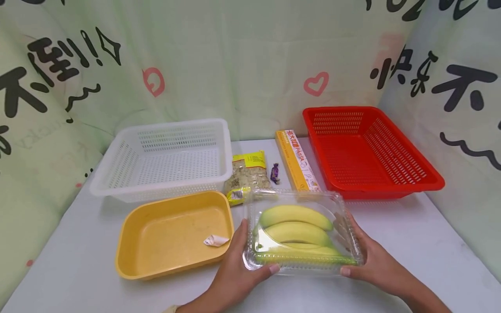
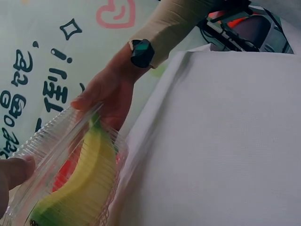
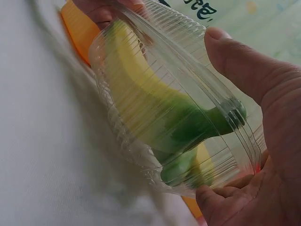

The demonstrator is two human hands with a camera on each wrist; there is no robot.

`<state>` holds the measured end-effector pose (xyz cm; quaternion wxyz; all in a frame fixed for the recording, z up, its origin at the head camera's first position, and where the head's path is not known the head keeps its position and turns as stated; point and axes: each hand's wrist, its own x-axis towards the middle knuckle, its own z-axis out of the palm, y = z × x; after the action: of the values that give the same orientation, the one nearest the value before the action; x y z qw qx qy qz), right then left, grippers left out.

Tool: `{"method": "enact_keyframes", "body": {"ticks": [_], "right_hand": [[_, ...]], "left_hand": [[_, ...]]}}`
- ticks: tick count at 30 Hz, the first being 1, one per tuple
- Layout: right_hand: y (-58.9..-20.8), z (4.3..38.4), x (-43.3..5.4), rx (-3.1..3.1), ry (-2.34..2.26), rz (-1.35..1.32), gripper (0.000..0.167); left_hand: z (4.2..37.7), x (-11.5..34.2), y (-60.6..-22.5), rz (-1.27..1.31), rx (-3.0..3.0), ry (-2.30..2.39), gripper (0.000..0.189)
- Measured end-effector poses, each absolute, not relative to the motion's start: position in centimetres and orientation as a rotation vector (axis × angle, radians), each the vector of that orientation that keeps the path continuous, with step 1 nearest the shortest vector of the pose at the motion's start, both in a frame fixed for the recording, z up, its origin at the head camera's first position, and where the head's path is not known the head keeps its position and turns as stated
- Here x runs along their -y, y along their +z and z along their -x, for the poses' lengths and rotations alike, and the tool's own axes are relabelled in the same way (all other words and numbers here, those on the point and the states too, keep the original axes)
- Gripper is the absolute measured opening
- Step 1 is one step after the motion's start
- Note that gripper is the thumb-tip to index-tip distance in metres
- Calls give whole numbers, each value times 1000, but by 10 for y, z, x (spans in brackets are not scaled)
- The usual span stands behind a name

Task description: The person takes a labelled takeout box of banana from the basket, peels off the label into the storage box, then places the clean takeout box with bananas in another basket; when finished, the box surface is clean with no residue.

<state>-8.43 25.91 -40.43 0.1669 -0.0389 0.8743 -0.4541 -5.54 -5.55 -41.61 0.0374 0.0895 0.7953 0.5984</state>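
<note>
A clear plastic clamshell box of yellow bananas is held between both hands in the head view. The left hand grips its left end, thumb along the front edge. On the opposite end, the right hand has its thumb at the front corner and its fingers behind the side. Close up in the right wrist view, the right hand wraps the box's end near the green banana stems. The left wrist view shows a banana through the ribbed plastic, with the left thumb at the left edge.
A yellow tray with a small wrapped candy lies left. Behind it stands a white basket. A yellow food bag, a purple candy and a pasta box lie beyond the clamshell. A red basket stands back right.
</note>
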Motion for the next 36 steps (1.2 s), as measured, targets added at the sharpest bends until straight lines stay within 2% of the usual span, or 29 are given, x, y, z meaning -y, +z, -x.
{"method": "enact_keyframes", "body": {"ticks": [11,18,26,36], "right_hand": [[-386,85,-251,-2476,-1321,188,117],[-375,86,-247,-2550,-1359,308,114],[-361,95,-235,-2535,-1380,310,115],[-339,113,-215,-2539,-1401,449,113]], "left_hand": [[53,65,-398,-224,-2446,1826,111],[55,69,-385,-284,-2479,1848,112],[64,80,-372,-320,-2445,1921,111],[80,103,-353,-359,-2367,2002,108]]}}
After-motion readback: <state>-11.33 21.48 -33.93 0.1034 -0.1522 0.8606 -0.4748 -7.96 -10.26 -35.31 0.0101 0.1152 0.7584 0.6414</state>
